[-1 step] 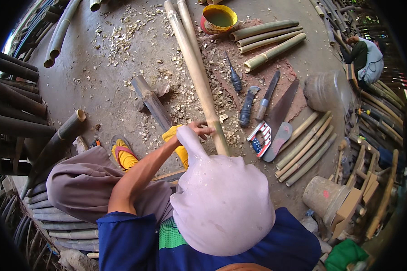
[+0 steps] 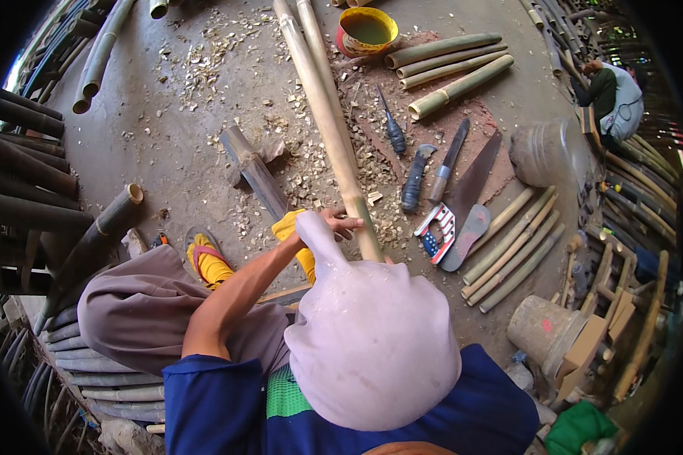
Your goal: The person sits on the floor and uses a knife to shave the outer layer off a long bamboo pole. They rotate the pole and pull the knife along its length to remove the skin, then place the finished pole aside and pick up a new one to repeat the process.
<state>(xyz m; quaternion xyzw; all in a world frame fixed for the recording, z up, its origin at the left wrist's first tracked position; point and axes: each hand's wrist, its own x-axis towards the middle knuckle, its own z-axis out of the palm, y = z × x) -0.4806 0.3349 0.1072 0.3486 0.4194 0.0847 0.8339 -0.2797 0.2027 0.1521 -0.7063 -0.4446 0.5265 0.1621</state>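
A long pale bamboo pole (image 2: 328, 136) slants from the far middle toward my body. My left hand (image 2: 341, 222) is at the pole's near part, its fingers curled against the left side. A pale pink, smooth, rounded covering (image 2: 372, 341) blocks the middle of the view and hides the pole's near end. Just past its upper edge shows a sliver of skin, perhaps a fingertip of my right hand (image 2: 389, 259); the rest is hidden. Beside my left wrist is yellow cloth (image 2: 288, 225). A second bamboo pole (image 2: 319, 49) lies alongside the first.
Right of the pole lie a screwdriver-like tool (image 2: 392, 129), a dark-handled tool (image 2: 415, 182), a knife (image 2: 451, 159) and a handsaw (image 2: 463, 193). Cut bamboo pieces (image 2: 516, 250), a yellow-red bowl (image 2: 366, 34) and a bucket (image 2: 542, 330) stand around. A dark beam (image 2: 254, 171) lies left; another person (image 2: 621, 102) sits far right.
The bamboo pole has shifted very slightly, and my left fingers have moved a little along its side. A small sliver of skin now shows at the covering's upper edge.
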